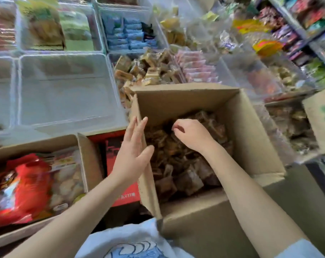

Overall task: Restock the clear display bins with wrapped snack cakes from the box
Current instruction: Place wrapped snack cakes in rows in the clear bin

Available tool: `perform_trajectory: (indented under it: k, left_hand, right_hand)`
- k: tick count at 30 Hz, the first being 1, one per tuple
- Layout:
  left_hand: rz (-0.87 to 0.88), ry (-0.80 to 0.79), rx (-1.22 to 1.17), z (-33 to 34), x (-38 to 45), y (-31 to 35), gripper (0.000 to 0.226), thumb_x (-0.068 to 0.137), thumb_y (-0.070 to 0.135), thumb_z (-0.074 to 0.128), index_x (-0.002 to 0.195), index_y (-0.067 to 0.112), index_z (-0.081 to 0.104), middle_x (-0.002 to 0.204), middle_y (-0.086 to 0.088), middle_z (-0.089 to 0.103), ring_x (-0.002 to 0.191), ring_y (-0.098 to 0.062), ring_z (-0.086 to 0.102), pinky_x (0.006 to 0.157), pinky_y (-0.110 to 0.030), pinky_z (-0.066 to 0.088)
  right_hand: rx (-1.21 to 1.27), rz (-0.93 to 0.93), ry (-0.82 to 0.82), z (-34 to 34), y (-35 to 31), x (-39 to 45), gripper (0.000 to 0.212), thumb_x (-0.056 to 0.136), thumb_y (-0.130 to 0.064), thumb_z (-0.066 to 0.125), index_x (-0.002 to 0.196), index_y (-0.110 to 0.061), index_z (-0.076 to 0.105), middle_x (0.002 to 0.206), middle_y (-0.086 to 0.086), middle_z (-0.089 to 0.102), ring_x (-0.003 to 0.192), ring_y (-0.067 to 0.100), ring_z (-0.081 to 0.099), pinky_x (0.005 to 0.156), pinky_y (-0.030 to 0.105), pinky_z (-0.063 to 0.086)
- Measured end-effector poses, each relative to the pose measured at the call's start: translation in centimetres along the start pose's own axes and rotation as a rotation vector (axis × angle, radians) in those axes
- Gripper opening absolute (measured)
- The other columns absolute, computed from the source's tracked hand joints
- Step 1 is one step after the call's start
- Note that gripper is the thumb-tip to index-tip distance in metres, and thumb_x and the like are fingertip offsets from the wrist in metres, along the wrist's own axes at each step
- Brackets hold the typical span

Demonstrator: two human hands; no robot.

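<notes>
An open cardboard box (pixel 251 127) stands in front of me, filled with brown wrapped snack cakes (pixel 184 174). My right hand (pixel 192 134) reaches down into the box, its fingers curled onto the top of the cake pile; whether it holds one is hidden. At the box's left wall my left hand (pixel 132 151) is flat, fingers straight and holding nothing. Behind the box to the left lies a large clear display bin (pixel 65 90) with nothing in it. Another clear bin (pixel 148 71) just beyond the box holds similar tan and brown wrapped cakes.
A second cardboard box (pixel 37 183) with red snack bags sits at the lower left, a red carton (pixel 120 164) beside it. More clear bins with blue, pink and green packets fill the back. Packed shelves (pixel 297 25) run along the right. Another box corner (pixel 321 118) juts in.
</notes>
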State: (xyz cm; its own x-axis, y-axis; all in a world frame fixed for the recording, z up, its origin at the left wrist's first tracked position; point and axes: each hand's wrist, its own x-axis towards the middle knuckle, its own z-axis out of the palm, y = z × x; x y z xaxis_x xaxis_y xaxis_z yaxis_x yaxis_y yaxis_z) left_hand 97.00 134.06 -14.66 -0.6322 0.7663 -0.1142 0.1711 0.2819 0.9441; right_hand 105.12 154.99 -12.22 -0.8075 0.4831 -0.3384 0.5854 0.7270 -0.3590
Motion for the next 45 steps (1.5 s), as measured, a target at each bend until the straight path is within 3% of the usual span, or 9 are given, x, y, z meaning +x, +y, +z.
perform_trajectory:
  k: [4,11,17,22,27,32,36,39,45]
  left_hand:
    - [-0.005,0.031,0.011,-0.2,-0.2,-0.3,0.076,0.100,0.015,0.054,0.151,0.060,0.020,0.160,0.038,0.002,0.145,0.016,0.010,0.111,-0.031,0.038]
    - [-0.042,0.059,0.002,0.1,-0.6,0.3,0.076,0.101,0.012,0.053,0.151,0.059,0.021,0.160,0.039,0.008,0.143,0.018,0.013,0.098,-0.012,0.034]
    - [-0.044,0.059,-0.016,0.2,-0.1,0.0,0.076,0.100,0.008,0.052,0.152,0.055,0.022,0.160,0.037,0.008,0.142,0.020,0.012,0.095,-0.010,0.034]
    - [-0.024,0.055,-0.054,0.5,0.0,-0.1,0.073,0.098,0.019,0.053,0.151,0.058,0.022,0.160,0.038,0.007,0.143,0.019,0.011,0.095,-0.009,0.030]
    - [-0.003,0.044,-0.058,0.3,0.1,-0.2,0.072,0.089,0.034,0.049,0.146,0.066,0.021,0.159,0.040,0.005,0.145,0.016,0.012,0.102,-0.016,0.032]
    - [-0.029,-0.040,-0.040,-1.0,0.2,-0.4,0.068,0.097,0.035,0.060,0.146,0.066,0.024,0.160,0.038,0.005,0.149,0.005,0.013,0.118,-0.047,0.035]
    - [-0.039,0.042,-0.079,-4.1,0.8,0.7,0.051,0.093,0.058,0.059,0.141,0.054,0.043,0.154,0.026,0.035,0.137,0.003,0.039,0.108,-0.029,0.043]
    - [-0.089,0.154,-0.286,-7.6,1.4,1.8,0.050,0.091,0.053,0.063,0.137,0.036,0.052,0.135,0.015,0.060,0.119,-0.002,0.059,0.093,-0.026,0.050]
    - [-0.306,0.206,-0.749,-16.0,1.1,0.2,0.036,0.094,0.027,0.066,0.127,0.015,0.059,0.102,-0.009,0.076,0.086,-0.024,0.074,0.070,-0.034,0.060]
  right_hand:
    - [-0.179,-0.029,-0.156,2.3,2.6,3.8,0.029,0.097,-0.022,0.056,0.125,-0.018,0.064,0.128,0.008,0.058,0.120,0.030,0.054,0.098,0.039,0.048]
    - [-0.977,-0.143,-0.426,6.3,3.6,7.6,0.053,0.101,-0.025,0.045,0.154,-0.021,0.035,0.162,0.009,0.023,0.150,0.036,0.007,0.120,0.054,0.009]
    - [-1.189,-0.224,-0.290,7.7,4.6,6.9,0.046,0.104,-0.026,0.040,0.149,-0.015,0.042,0.151,0.012,0.036,0.141,0.041,0.021,0.116,0.061,0.015]
    - [-0.740,-0.194,-0.295,4.4,4.4,6.7,0.062,0.095,-0.015,0.055,0.153,-0.018,0.032,0.156,0.014,0.027,0.143,0.036,0.025,0.119,0.053,0.020]
    - [0.349,0.081,-0.198,0.2,3.1,5.3,0.047,0.095,-0.038,0.063,0.137,-0.017,0.055,0.126,0.001,0.061,0.114,0.018,0.057,0.089,0.028,0.046]
    - [1.398,0.242,-0.237,-2.7,-0.9,2.7,0.058,0.099,-0.056,0.046,0.131,-0.009,0.060,0.117,0.013,0.070,0.106,0.025,0.070,0.090,0.039,0.055]
    - [1.570,0.084,-0.325,-4.6,-6.7,0.8,0.073,0.102,-0.061,0.028,0.136,-0.002,0.055,0.108,0.018,0.069,0.084,0.024,0.071,0.076,0.033,0.056]
    - [1.571,0.043,-0.378,-4.2,-11.6,1.0,0.077,0.097,-0.065,0.029,0.139,-0.003,0.050,0.111,0.020,0.070,0.087,0.027,0.072,0.073,0.034,0.059]
    - [1.482,0.020,-0.272,0.8,-21.8,5.1,0.072,0.090,-0.053,0.052,0.135,0.004,0.049,0.127,0.033,0.060,0.116,0.043,0.063,0.101,0.057,0.049]
